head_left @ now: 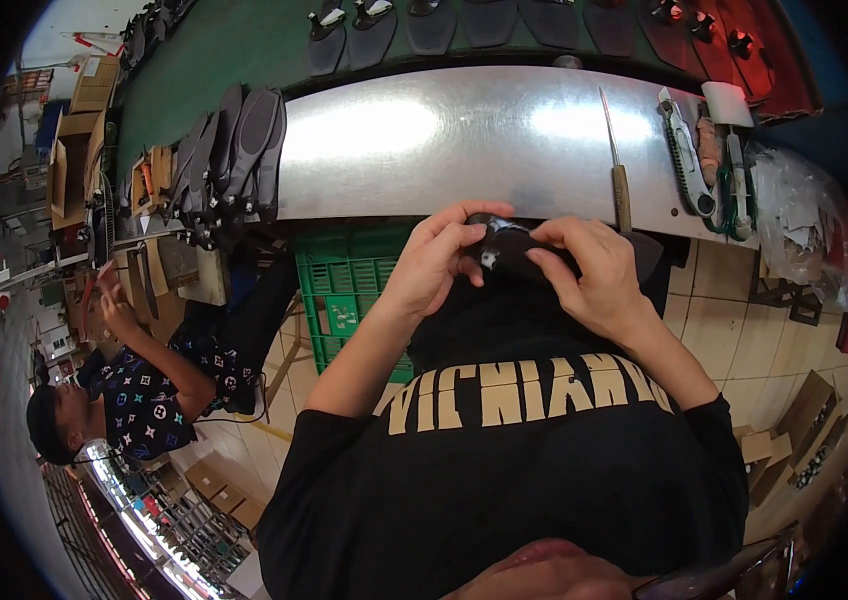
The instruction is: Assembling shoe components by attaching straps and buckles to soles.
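Note:
Both my hands are around a dark sandal (516, 248), held over my lap at the near edge of a metal worktop. My left hand (436, 255) grips its end by a shiny black strap with a whitish patch. With thumb and fingers, my right hand (592, 270) pinches the sandal's edge; the dark sole passes behind this hand and shows again on its right. Part of the sandal is hidden by my fingers. Just beyond my right hand, a pointed tool with a wooden handle (622, 195) lies on the worktop.
The metal worktop (484, 150) carries stacked dark soles (234, 150) at left, and a box cutter (682, 155) and green-handled scissors (741, 205) at right. Sandals line the green belt (214, 45) behind. A green crate (344, 290) stands below; a co-worker (159, 400) sits at left.

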Tool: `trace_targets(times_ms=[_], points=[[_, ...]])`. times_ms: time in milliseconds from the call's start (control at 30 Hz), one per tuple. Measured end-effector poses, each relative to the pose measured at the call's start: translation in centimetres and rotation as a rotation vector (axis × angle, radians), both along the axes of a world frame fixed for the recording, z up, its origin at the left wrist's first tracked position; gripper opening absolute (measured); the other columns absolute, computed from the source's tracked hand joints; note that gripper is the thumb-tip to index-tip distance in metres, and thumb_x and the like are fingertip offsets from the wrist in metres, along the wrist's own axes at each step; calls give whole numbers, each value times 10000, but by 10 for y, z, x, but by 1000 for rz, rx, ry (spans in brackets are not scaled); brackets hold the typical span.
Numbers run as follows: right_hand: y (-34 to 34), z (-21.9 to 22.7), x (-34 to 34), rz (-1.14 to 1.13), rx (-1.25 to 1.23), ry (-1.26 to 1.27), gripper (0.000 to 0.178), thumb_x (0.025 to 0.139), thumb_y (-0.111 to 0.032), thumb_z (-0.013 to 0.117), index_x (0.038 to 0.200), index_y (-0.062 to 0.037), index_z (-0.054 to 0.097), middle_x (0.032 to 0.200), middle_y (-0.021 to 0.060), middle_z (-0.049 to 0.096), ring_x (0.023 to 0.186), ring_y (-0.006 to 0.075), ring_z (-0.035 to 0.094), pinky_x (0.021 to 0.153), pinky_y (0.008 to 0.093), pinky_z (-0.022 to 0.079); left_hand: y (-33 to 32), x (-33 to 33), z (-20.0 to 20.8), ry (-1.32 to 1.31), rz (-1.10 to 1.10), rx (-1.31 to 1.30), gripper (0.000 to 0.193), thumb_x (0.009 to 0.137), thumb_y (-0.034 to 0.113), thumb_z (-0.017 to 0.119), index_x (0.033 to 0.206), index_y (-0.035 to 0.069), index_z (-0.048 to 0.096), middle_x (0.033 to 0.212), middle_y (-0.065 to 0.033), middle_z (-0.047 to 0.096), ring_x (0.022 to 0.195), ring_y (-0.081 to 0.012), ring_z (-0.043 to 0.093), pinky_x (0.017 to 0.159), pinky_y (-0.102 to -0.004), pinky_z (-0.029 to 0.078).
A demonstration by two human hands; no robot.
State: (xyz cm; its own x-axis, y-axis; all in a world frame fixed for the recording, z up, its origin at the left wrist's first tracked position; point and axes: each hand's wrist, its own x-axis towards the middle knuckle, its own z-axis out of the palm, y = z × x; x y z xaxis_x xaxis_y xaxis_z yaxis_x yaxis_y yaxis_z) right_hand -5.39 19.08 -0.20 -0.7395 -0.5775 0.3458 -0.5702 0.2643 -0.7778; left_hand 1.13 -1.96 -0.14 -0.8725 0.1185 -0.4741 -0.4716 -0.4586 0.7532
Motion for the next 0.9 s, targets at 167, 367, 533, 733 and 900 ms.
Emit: trace_targets(times_ms=[167,367,533,733,900], points=[[1,-10,3,-4,35,16,171,790,-113,744,812,-73,579,640,72,581,574,264,584,552,357,439,17,0,-5,12,6,-161,293,959,107,438,1173,12,615,1008,-47,639,831,-97,612,644,-251,563],[2,-19,2,-21,54,41,185,786,-114,747,793,-77,566,621,70,573,568,258,587,546,351,443,21,0,-13,46,-37,-311,216,942,101,513,1089,2,636,925,-23,641,822,-74,593,686,-235,523],[-3,-6,-1,-40,-6,-411,152,816,-112,728,866,-36,606,652,79,614,558,199,604,519,307,446,21,-2,-12,77,13,-370,153,910,85,595,1023,-5,647,821,5,633,763,-49,566,685,-207,464],[-11,-8,-17,247,-61,-888,97,878,-101,669,887,-17,621,685,-21,574,606,40,483,548,224,394,-11,-20,2,279,-231,-469,145,906,121,579,932,1,655,780,2,635,709,-62,543,651,-233,446],[-25,-43,-50,15,-264,-897,108,909,-90,646,927,4,595,806,-24,600,709,46,547,643,195,434,-79,-99,7,393,34,-1072,278,926,272,610,1019,18,676,856,-81,701,762,-147,651,707,-291,502]])
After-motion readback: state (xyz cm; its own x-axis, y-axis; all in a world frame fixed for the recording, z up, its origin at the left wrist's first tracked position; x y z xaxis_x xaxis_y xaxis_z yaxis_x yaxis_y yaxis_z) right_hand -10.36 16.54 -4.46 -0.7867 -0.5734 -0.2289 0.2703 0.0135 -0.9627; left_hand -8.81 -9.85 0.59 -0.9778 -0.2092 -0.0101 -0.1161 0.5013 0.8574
